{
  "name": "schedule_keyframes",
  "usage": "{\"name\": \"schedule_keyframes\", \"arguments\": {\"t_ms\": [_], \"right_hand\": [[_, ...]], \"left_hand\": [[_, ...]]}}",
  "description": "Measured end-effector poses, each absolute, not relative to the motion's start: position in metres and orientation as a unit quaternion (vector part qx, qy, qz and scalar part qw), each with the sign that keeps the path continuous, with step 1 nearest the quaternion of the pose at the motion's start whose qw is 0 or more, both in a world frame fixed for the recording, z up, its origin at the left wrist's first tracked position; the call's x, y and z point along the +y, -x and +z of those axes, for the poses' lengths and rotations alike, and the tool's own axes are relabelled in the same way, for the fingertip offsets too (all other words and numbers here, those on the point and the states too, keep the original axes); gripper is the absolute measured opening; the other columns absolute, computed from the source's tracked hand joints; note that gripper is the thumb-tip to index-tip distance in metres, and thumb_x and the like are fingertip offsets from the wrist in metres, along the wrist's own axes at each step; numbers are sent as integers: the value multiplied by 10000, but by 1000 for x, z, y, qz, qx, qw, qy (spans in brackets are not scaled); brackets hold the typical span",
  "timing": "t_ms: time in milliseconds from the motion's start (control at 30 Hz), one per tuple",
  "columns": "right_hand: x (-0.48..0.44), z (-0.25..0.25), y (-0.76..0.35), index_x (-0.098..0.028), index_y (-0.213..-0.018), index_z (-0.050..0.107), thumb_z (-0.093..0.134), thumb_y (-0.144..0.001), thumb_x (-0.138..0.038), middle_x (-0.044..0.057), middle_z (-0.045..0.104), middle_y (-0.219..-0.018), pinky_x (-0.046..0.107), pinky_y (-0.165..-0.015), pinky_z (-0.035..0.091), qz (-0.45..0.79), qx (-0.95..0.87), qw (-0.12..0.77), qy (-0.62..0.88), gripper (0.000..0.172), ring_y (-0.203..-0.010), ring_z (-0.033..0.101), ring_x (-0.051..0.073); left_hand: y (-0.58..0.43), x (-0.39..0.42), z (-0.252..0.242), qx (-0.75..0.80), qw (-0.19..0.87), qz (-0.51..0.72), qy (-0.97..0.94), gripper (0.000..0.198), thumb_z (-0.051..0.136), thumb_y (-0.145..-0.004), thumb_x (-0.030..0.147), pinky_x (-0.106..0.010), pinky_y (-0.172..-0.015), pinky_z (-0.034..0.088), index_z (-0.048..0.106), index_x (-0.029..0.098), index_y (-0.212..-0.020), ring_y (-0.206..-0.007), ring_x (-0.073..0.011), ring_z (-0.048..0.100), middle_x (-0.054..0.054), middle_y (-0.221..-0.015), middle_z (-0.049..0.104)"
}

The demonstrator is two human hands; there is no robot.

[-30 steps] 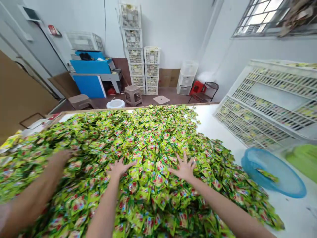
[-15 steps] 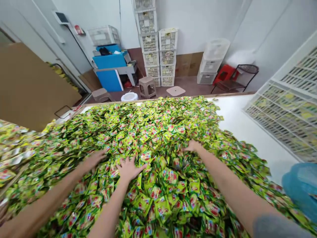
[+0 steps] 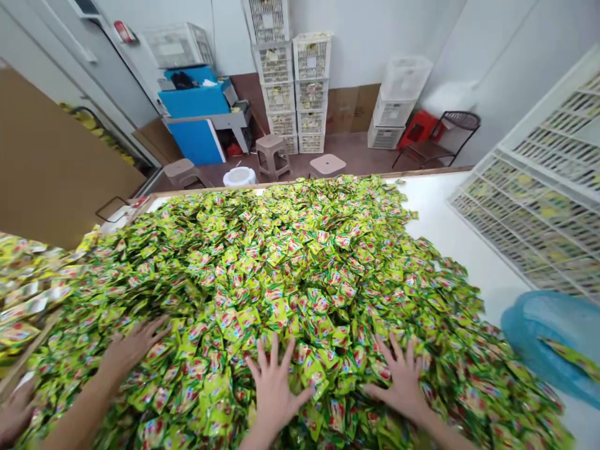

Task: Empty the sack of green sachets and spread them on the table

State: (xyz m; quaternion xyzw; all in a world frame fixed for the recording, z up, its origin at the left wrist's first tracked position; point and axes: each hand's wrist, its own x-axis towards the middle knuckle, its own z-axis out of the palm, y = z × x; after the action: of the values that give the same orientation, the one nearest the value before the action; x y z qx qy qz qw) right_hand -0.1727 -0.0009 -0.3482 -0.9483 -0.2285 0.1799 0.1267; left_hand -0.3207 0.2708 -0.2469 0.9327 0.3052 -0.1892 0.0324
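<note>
While your two hands lie flat on the near slope of the heap of small green and yellow foil sachets with red marks, the whole bulk of that heap rises ahead of you, toward the far edge of the white table. Your left hand is spread wide, fingers fanned, palm down on the sachets, and it closes on nothing. Your right hand lies the same way just to its right, fingers splayed and pressing on the packets, also holding none. The two sit near each other at about the same reach, close to the near edge, so neither is clearly nearer the crest of the heap.

The heap runs broadly from the left edge across to the middle of the table, thinning out toward the right edge, where bare tabletop shows. At the near right corner stands a round blue plastic basin with a sachet or two in it, well apart from your right hand.

A co-worker's hand rests open on the sachets to your left, and another hand shows at the near left corner.
</note>
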Motion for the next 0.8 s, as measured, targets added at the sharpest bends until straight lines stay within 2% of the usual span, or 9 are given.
{"name": "schedule_keyframes", "arguments": {"t_ms": [100,167,267,400,567,700,800], "right_hand": [[54,-348,194,-249,-1406,393,569,-617,-709,141,279,-1501,689,-1030,97,137,-238,134,952,930,-1370,152,466],[86,-339,197,-276,-1409,383,559,-645,-693,126,280,-1501,665,-1035,140,130,-270,153,942,888,-1342,241,451],[129,-321,204,-293,-1411,379,585,-615,-704,111,257,-1513,670,-1003,189,132,-286,151,937,919,-1313,243,505],[189,-297,228,-291,-1397,405,591,-596,-728,112,186,-1536,681,-992,170,166,-319,128,925,931,-1259,288,556],[225,-274,254,-255,-1387,427,618,-634,-604,112,158,-1544,675,-987,178,213,-323,49,921,852,-1275,219,597],[194,-292,264,-270,-1393,417,515,-697,-593,75,204,-1538,663,-991,224,233,-364,18,902,774,-1284,257,567],[176,-315,259,-250,-1347,489,520,-639,-616,86,298,-1502,685,-995,213,223,-336,1,915,798,-1250,329,562]], "left_hand": [[331,281,-274,308,12,-179,-934,855,662,-603,605,-742,-1025,-9,352,418,-1377,-1372,-518,-18,-19,-1529,263],[342,302,-282,316,5,-157,-936,849,666,-607,574,-732,-1037,16,349,420,-1379,-1373,-515,-26,2,-1530,261],[359,329,-288,353,0,-121,-928,857,633,-624,601,-731,-1041,35,329,392,-1397,-1371,-515,-46,4,-1529,266],[361,351,-288,389,18,-101,-915,796,590,-655,633,-746,-1028,22,371,392,-1382,-1366,-526,-30,-6,-1526,276],[344,365,-258,389,85,-108,-911,771,560,-675,642,-733,-1043,-3,417,347,-1373,-1370,-518,-17,-38,-1541,234],[357,359,-237,342,150,-149,-916,852,537,-654,694,-710,-1059,-66,357,337,-1407,-1383,-481,-58,-39,-1564,136],[362,353,-230,317,190,-210,-905,945,520,-629,741,-701,-1068,-67,308,297,-1435,-1384,-465,-84,-49,-1568,60]]}}
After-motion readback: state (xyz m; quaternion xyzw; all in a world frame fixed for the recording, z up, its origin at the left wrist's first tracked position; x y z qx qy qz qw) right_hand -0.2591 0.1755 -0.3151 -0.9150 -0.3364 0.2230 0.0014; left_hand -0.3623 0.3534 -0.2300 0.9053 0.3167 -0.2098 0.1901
